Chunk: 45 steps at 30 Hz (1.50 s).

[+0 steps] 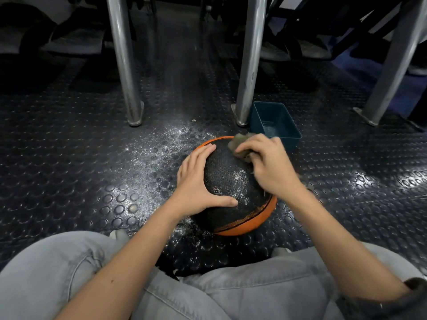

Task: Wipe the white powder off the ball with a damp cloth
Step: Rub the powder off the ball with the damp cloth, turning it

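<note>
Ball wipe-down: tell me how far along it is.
Done: the ball looks mostly powder-free on its black top panel. In hand: the right hand holds the cloth against the far upper side, while the left hand rests on the near left side. Left: a few faint pale specks near the lower seam; the underside is hidden.

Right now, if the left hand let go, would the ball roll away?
Probably: the ball is round, on flat studded floor, steadied by the left hand while the right hand presses the cloth on it. Its pebbled skin likely isn't slippery.
</note>
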Each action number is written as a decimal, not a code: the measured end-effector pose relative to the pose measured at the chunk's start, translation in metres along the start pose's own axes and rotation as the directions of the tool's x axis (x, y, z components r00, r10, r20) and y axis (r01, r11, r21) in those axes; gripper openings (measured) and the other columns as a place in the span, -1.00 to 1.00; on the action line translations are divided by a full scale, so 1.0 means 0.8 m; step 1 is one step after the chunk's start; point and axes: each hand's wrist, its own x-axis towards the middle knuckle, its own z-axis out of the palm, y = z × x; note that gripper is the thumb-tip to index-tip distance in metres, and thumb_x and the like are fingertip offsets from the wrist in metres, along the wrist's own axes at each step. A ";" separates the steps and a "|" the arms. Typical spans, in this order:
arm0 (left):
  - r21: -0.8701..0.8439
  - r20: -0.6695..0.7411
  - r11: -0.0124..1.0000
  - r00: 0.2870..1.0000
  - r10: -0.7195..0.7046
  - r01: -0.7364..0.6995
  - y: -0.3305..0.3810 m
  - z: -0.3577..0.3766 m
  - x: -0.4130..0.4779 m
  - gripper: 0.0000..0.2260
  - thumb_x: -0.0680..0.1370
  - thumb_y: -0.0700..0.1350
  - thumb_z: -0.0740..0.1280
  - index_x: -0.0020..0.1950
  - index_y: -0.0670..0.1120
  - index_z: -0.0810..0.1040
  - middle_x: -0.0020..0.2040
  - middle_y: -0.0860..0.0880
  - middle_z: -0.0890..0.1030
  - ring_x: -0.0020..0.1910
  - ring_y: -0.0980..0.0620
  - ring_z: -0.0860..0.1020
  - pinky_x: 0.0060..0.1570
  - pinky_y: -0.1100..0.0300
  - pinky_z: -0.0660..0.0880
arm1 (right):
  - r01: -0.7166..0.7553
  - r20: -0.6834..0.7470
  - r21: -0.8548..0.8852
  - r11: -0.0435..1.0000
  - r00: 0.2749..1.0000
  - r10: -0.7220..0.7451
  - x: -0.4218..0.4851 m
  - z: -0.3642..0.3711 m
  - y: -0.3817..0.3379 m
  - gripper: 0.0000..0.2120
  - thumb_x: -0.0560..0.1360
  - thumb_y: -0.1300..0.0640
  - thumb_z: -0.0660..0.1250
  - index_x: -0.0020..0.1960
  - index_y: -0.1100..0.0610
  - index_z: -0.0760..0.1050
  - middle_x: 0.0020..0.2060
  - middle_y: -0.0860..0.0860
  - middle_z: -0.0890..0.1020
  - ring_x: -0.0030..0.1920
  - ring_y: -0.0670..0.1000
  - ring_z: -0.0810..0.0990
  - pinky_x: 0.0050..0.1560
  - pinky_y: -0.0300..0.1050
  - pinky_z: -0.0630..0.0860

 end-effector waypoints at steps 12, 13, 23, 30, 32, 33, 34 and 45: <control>0.027 -0.051 0.995 0.995 -0.090 0.092 -0.001 -0.001 0.004 0.03 0.12 0.49 0.29 0.50 0.20 0.01 0.46 0.29 0.03 0.47 0.17 0.02 0.47 -0.13 0.00 | -0.518 -0.022 0.309 0.798 0.834 0.551 -0.016 -0.006 0.058 -0.69 0.54 0.36 0.18 0.13 0.08 0.57 0.11 0.01 0.59 0.19 -0.02 0.50 0.27 -0.12 0.39; 0.033 -0.067 0.992 0.991 -0.119 0.122 -0.001 -0.001 0.005 0.02 0.16 0.49 0.31 0.51 0.19 0.00 0.47 0.27 0.02 0.47 0.15 0.02 0.46 -0.16 0.00 | -0.469 -0.058 0.345 0.813 0.854 0.517 -0.015 -0.007 0.046 -0.69 0.54 0.36 0.19 0.14 0.08 0.57 0.10 -0.01 0.59 0.18 -0.05 0.50 0.26 -0.17 0.38; 0.087 -0.406 0.917 0.855 -0.323 0.388 -0.004 -0.021 0.004 -0.46 0.53 0.31 0.08 0.26 -0.08 0.38 0.24 -0.03 0.36 0.32 -0.08 0.29 0.36 -0.07 0.07 | -0.607 0.083 0.387 0.694 0.773 0.629 -0.030 0.036 0.063 -0.66 0.56 0.31 0.20 0.24 0.03 0.53 0.18 0.04 0.56 0.22 0.03 0.48 0.33 0.03 0.37; 0.105 -0.390 0.994 0.921 0.019 0.024 -0.025 -0.025 0.018 -0.50 0.51 0.23 0.07 0.25 -0.05 0.49 0.18 0.00 0.44 0.25 0.00 0.33 0.27 0.05 0.20 | -0.627 0.065 0.516 0.583 0.708 0.703 -0.019 0.036 0.065 -0.69 0.54 0.33 0.24 0.23 0.11 0.53 0.08 0.01 0.59 0.12 -0.02 0.53 0.27 -0.07 0.43; 0.032 -0.395 0.999 0.918 0.026 -0.014 -0.025 -0.015 0.015 -0.45 0.49 0.23 0.03 0.31 -0.06 0.46 0.23 0.00 0.42 0.27 0.03 0.32 0.30 0.05 0.22 | -0.628 0.053 0.575 0.524 0.668 0.743 -0.014 0.036 0.062 -0.76 0.53 0.30 0.29 0.16 0.11 0.55 0.06 0.04 0.62 0.08 -0.01 0.56 0.23 -0.06 0.46; 0.001 -0.412 1.000 0.911 -0.001 0.002 -0.026 -0.013 0.015 -0.43 0.48 0.24 0.02 0.32 -0.04 0.45 0.23 0.03 0.41 0.28 0.05 0.32 0.30 0.06 0.23 | -0.622 0.039 0.578 0.528 0.667 0.744 -0.012 0.034 0.057 -0.79 0.53 0.28 0.29 0.12 0.11 0.56 0.05 0.04 0.63 0.08 -0.01 0.57 0.23 -0.07 0.47; -0.025 -0.425 0.999 0.904 -0.035 0.027 -0.024 -0.011 0.015 -0.43 0.47 0.26 0.02 0.33 -0.02 0.45 0.21 0.07 0.38 0.29 0.05 0.32 0.31 0.07 0.24 | -0.611 0.010 0.548 0.572 0.688 0.726 -0.012 0.031 0.049 -0.81 0.53 0.27 0.30 0.09 0.10 0.57 0.04 0.02 0.63 0.08 -0.02 0.57 0.22 -0.09 0.46; -0.062 -0.421 0.983 0.889 -0.180 0.170 -0.016 -0.008 0.021 -0.60 0.56 0.18 0.12 0.35 0.07 0.40 0.25 0.08 0.33 0.33 0.06 0.28 0.36 0.02 0.16 | -0.389 -0.227 0.260 0.884 0.865 0.447 -0.029 0.031 0.026 -0.80 0.50 0.31 0.31 0.11 0.22 0.59 -0.02 0.05 0.57 0.07 0.04 0.54 0.11 -0.39 0.33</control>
